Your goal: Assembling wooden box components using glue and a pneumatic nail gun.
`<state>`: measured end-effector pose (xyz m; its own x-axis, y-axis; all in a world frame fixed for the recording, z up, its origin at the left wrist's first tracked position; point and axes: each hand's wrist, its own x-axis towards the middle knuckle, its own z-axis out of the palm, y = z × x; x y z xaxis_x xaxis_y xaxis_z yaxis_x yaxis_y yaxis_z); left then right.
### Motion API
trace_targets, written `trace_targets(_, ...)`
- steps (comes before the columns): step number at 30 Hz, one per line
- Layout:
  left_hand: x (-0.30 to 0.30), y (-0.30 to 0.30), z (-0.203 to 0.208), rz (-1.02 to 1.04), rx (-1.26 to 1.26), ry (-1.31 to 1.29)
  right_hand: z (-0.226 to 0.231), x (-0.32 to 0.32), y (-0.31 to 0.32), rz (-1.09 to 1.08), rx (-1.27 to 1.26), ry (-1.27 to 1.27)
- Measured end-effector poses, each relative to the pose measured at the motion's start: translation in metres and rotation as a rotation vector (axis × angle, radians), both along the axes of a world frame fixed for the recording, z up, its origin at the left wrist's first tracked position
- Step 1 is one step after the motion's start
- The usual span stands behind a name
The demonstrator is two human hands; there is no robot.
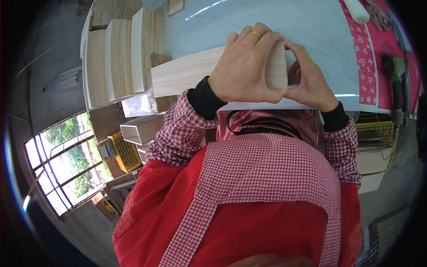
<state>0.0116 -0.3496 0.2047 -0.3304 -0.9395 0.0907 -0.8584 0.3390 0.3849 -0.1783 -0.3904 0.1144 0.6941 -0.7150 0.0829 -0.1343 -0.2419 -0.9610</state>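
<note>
Pale wood: a long light-coloured wooden box (195, 73) lies along the near edge of the grey worktable (320, 44), its right end gripped by both hands. The left hand (244, 66) wraps over it, the right hand (309, 75) pinches its end. Stacked pale wooden boxes (120, 55) stand at the table's left edge, their insides unseen.

Pale wooden board (191, 73), red-and-white checked apron (267, 169), gold ring (255, 34)
</note>
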Motion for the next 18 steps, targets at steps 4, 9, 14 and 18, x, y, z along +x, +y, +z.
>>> trace_targets(4,-0.0001,-0.0001,0.0006,0.0,0.01,-0.002,0.0021,-0.0001,-0.0003,0.002,-0.007,0.006)
trace_targets(9,0.0002,0.0004,-0.0004,-0.006,0.015,0.008,0.0008,0.0001,0.0003,-0.008,-0.037,0.002)
trace_targets(14,-0.0004,-0.0001,-0.0021,0.001,0.025,0.018,0.0008,-0.001,-0.0012,0.004,-0.019,0.021)
trace_targets(18,0.0,0.0016,-0.003,0.014,0.021,0.029,0.0022,-0.0001,-0.0012,0.007,-0.016,0.026)
